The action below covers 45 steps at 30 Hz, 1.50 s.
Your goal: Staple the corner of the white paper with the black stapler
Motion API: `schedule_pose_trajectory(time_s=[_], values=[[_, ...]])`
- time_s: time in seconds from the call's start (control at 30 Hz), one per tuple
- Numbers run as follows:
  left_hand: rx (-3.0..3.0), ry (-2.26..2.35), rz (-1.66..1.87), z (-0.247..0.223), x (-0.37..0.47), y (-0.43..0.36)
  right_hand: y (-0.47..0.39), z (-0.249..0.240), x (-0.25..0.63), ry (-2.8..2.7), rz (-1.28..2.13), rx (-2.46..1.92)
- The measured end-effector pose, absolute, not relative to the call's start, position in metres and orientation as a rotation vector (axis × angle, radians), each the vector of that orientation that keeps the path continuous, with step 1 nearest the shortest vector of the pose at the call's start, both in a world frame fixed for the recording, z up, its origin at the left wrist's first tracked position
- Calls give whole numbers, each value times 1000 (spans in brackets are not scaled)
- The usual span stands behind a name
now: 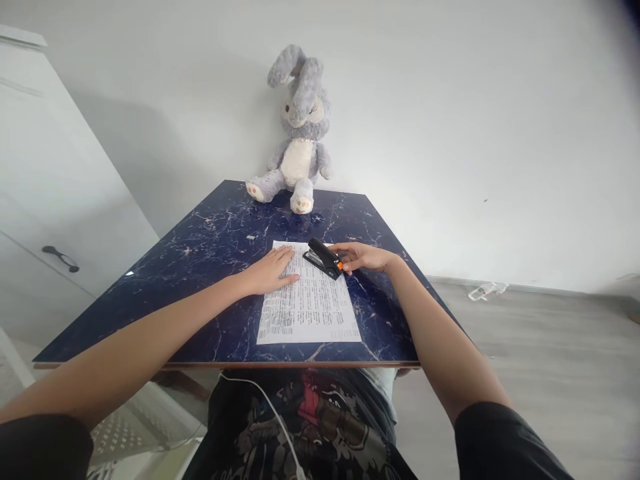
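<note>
A printed sheet of paper (310,307) lies on the dark blue marbled table (200,267). My left hand (274,270) rests flat on its upper left part, fingers stretched and thumb apart. Over the paper's upper right part is a black stapler (323,257) with an orange piece at its right end. My right hand (361,256) grips that end from the right, thumb and fingers closed around it. Part of the stapler's right end is hidden by the fingers.
At the table's far edge a grey plush rabbit (300,133) sits against the wall. A small white object (251,237) lies left of the paper's top. To the left stands a white cabinet (45,167); a white cable (270,400) hangs in front of me.
</note>
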State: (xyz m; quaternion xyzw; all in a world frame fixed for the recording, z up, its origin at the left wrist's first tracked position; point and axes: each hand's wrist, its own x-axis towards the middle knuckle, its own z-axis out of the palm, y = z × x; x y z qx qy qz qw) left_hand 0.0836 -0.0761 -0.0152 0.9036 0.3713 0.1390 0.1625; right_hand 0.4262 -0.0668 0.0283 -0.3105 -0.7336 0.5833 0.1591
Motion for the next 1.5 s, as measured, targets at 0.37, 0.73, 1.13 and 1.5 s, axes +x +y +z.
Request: schedule_pose_trajectory(time_s=[0.37,0.73,1.13,1.5], values=[[2448,1006,539,-19,82,-73,-72,34,420,-2068,1662,-993],[2396,1009,593,-20,80,-69,-77,35,395,-2380,906,-1057],[1440,918,1100,-6,88,-70,-96,22,349,-2458,-368,-1021],[1298,846,1043,-8,88,-65,-104,23,335,-2488,-759,-1032]])
